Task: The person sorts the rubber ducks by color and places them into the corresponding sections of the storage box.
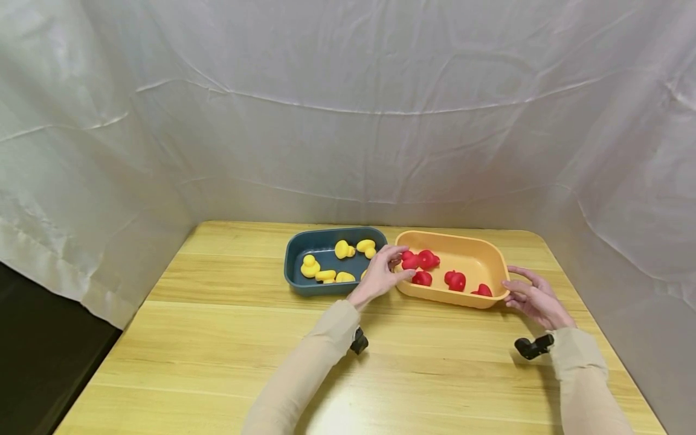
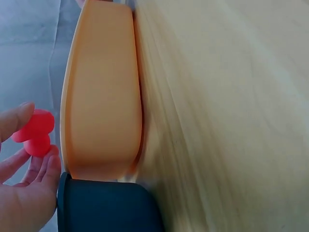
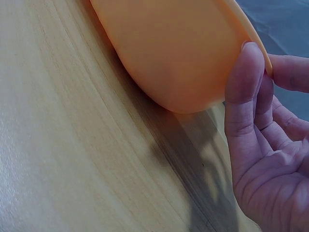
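My left hand [image 1: 383, 272] is over the left end of an orange tray [image 1: 473, 244], beside a dark blue tray [image 1: 293, 289]. In the left wrist view its thumb and fingers pinch a small red rubber duck [image 2: 39, 126] above the rim. More red ducks [image 1: 455, 280] lie inside the orange tray. My right hand [image 1: 535, 300] grips that tray's right end. The right wrist view shows the thumb [image 3: 244, 92] against the outer wall and a finger over the rim.
Several yellow ducks [image 1: 310, 266] lie in the blue tray, which stands close against the orange one. Both trays are near the back of the wooden table [image 1: 424, 374]. A pale curtain [image 1: 337, 121] hangs behind and along the sides.
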Tool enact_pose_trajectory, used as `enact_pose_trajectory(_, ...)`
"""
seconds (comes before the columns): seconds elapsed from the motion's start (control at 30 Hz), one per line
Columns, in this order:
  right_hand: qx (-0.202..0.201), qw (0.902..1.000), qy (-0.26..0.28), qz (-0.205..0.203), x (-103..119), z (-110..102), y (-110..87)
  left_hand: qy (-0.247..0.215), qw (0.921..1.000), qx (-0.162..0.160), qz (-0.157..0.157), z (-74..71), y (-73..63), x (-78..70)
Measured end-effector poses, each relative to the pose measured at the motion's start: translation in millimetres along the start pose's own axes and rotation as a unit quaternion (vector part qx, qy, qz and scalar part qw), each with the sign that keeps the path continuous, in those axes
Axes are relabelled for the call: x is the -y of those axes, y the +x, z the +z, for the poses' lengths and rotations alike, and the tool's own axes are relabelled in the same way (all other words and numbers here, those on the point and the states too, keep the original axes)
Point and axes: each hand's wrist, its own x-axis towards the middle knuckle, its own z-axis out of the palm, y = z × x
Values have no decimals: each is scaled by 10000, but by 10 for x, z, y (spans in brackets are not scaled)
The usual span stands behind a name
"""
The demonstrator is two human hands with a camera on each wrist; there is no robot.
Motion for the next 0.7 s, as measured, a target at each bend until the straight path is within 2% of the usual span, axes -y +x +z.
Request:
enact_pose_trajectory(0.27, 22, 10000, -4, 22, 5, 0, 2, 229, 9995, 2, -216, -9, 87, 22)
enact_pose_trajectory(0.7, -17, 10000, -39, 44, 4, 2, 2, 433, 9989, -67, -137, 5, 210, 42)
